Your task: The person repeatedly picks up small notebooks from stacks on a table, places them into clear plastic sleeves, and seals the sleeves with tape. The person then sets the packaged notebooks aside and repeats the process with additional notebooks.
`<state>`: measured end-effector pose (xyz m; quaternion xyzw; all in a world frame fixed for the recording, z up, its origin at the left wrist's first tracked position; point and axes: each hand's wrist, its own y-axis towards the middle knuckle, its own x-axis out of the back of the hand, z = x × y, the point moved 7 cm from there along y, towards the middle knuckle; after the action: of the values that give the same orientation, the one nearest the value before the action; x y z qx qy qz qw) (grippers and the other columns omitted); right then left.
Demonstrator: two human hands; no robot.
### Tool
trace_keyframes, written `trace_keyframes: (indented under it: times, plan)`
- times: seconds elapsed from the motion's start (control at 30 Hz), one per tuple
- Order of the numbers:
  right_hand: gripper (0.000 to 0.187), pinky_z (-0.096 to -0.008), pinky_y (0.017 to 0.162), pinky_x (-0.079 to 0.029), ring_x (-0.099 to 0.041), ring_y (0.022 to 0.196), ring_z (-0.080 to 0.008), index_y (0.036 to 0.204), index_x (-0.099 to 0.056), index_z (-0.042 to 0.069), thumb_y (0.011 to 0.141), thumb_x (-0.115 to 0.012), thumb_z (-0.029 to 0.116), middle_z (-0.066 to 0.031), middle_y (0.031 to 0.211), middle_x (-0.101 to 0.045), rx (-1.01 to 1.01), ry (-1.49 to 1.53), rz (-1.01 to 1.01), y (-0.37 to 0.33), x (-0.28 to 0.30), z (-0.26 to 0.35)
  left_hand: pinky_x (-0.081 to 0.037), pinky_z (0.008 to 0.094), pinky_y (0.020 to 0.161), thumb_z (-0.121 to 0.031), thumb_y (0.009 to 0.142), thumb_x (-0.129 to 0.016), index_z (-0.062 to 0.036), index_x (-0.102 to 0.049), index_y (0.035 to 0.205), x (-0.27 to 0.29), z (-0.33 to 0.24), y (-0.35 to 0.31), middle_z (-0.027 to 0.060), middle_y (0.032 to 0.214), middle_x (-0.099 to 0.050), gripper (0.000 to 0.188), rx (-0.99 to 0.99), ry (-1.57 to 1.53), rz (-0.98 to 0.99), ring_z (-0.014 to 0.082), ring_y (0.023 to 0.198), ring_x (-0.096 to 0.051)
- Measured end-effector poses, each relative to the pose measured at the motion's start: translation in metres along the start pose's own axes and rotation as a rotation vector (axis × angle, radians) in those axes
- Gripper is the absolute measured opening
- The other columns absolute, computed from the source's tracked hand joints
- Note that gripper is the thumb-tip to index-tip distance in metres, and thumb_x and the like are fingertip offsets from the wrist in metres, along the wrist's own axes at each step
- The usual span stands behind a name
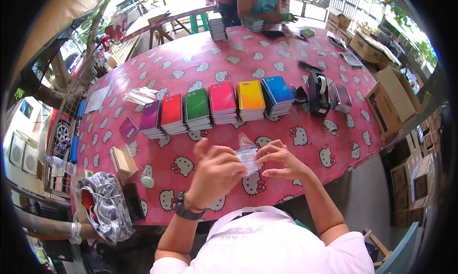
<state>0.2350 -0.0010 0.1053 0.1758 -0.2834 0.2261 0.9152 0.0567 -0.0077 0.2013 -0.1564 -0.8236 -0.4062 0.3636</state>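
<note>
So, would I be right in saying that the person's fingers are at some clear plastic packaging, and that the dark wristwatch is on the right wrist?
Not quite: the head view shows the dark wristwatch on the left wrist. The fingers are indeed at clear plastic packaging.

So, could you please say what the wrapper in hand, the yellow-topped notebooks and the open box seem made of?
Wrapper: probably thin, glossy plastic, see-through with bright glints. Yellow-topped notebooks: likely paper with smooth card covers, given pale layered edges. Open box: apparently matt cardboard, from its stiff brown flaps.
</note>
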Motion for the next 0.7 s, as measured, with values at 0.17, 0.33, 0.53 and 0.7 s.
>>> trace_keyframes:
  times: [0.17,0.33,0.53,0.7]
  plan:
    - [0.036,-0.0385,0.1,-0.027,-0.04,0.116,-0.0199,0.101,-0.068,0.011,0.072,-0.073,0.032,-0.0036,0.112,-0.061,0.066,0.188,-0.149,0.003,0.004,0.002,-0.039,0.0378,0.091,-0.011,0.072,-0.068,-0.0094,-0.069,0.085,-0.012,0.051,-0.063,0.0044,0.089,-0.065,0.013,0.294,-0.174,-0.172,0.0221,0.096,-0.056]
    - [0.039,-0.036,0.102,-0.03,-0.041,0.116,-0.0197,0.102,-0.065,0.005,0.069,-0.075,0.023,-0.0062,0.113,-0.061,0.039,0.563,-0.241,0.002,0.015,-0.013,-0.038,0.0382,0.092,-0.014,0.072,-0.066,-0.0092,-0.059,0.114,0.003,0.061,-0.02,0.0085,0.095,-0.064,0.042,0.339,-0.236,-0.207,0.0242,0.096,-0.056]
    - [0.048,-0.0356,0.102,-0.03,-0.041,0.119,-0.0188,0.117,-0.054,0.006,0.075,-0.07,0.023,-0.008,0.122,-0.054,0.026,0.644,-0.295,0.007,0.011,-0.022,-0.038,0.0386,0.088,-0.013,0.065,-0.069,-0.0136,-0.058,0.114,-0.054,0.06,0.026,0.0028,0.093,-0.063,0.05,0.172,0.241,0.464,0.0193,0.091,-0.057]
    - [0.058,-0.0346,0.099,-0.034,-0.044,0.119,-0.0167,0.128,-0.042,0.006,0.079,-0.065,0.027,-0.0092,0.123,-0.052,-0.17,0.905,-0.148,0.02,-0.004,-0.034,-0.041,0.0378,0.086,-0.01,0.066,-0.069,-0.0123,-0.059,0.111,-0.042,0.052,0.05,0.0028,0.079,-0.064,0.046,0.119,0.07,0.213,0.0207,0.083,-0.061]
